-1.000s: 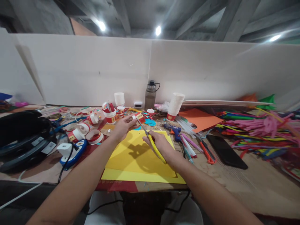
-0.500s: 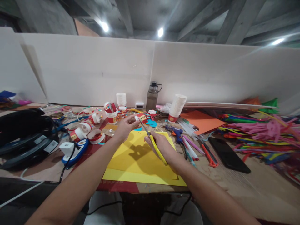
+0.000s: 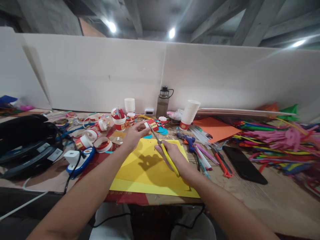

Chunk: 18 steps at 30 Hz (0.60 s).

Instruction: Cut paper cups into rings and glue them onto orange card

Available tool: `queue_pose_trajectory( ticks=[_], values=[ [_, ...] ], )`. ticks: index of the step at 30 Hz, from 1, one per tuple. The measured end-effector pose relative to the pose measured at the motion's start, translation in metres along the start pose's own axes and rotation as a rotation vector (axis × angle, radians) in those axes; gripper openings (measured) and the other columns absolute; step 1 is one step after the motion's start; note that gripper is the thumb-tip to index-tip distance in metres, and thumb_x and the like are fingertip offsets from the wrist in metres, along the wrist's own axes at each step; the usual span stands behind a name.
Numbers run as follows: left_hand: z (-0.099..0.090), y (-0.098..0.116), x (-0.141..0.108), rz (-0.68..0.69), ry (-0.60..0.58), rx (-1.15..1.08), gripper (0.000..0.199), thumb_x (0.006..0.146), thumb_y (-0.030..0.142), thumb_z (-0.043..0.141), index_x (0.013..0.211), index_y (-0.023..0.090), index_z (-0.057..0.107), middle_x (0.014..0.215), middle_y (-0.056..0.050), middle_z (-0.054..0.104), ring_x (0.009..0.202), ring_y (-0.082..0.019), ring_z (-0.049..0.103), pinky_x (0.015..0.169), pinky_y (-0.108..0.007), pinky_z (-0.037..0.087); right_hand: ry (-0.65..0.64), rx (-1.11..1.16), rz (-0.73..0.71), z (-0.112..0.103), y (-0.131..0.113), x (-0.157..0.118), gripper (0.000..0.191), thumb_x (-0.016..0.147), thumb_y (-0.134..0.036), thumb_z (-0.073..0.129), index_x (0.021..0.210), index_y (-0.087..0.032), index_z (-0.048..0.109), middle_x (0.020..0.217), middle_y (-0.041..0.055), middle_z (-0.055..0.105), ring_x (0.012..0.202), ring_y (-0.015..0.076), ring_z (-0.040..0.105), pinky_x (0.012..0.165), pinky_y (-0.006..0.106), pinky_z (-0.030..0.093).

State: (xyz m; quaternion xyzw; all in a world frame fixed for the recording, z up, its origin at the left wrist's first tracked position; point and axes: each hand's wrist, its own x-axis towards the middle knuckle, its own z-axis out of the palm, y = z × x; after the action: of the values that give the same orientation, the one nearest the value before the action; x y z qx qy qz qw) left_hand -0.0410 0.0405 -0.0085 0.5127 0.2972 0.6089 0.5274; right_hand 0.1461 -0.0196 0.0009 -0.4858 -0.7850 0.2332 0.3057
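My left hand is closed on a red and white paper cup piece with a pale printed band, held above the table. In my right hand is a pair of scissors with yellow handles. Its blades point up and left and meet the edge of the cup piece. Whether the blades are parted is too small to tell. Beneath both hands lie yellow paper sheets, with the shadow of the hands on them. Several blue paper pieces lie just beyond.
Cut cup rings and a blue power strip lie left. Behind stand a water bottle and stacked paper cups. To the right are a glue gun, a utility knife, a phone and pipe cleaners.
Little differs. The cup piece is turned slightly against the scissor blades, and the whole view has shifted a few pixels.
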Motion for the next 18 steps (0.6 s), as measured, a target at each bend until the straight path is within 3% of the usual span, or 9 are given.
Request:
queue_pose_trajectory(
  ticks=[8, 18],
  values=[
    [-0.002, -0.005, 0.002, 0.024, 0.005, 0.068, 0.06, 0.067, 0.033, 0.078, 0.123, 0.021, 0.06, 0.105, -0.007, 0.07, 0.094, -0.019, 0.065, 0.086, -0.036, 0.052, -0.017, -0.029, -0.007, -0.001, 0.0, 0.002, 0.026, 0.088, -0.044, 0.048, 0.08, -0.02, 0.052, 0.073, 0.0, 0.058, 0.062, 0.0128, 0.048, 0.058, 0.024, 0.033],
    [0.004, 0.003, -0.002, 0.055, 0.005, 0.093, 0.057, 0.068, 0.031, 0.077, 0.121, 0.018, 0.062, 0.095, -0.006, 0.07, 0.091, -0.019, 0.064, 0.083, -0.035, 0.052, 0.024, 0.012, 0.025, -0.004, -0.012, -0.004, 0.03, 0.088, -0.045, 0.048, 0.071, -0.02, 0.047, 0.067, -0.0008, 0.054, 0.058, 0.0118, 0.045, 0.057, 0.024, 0.034]
  ],
)
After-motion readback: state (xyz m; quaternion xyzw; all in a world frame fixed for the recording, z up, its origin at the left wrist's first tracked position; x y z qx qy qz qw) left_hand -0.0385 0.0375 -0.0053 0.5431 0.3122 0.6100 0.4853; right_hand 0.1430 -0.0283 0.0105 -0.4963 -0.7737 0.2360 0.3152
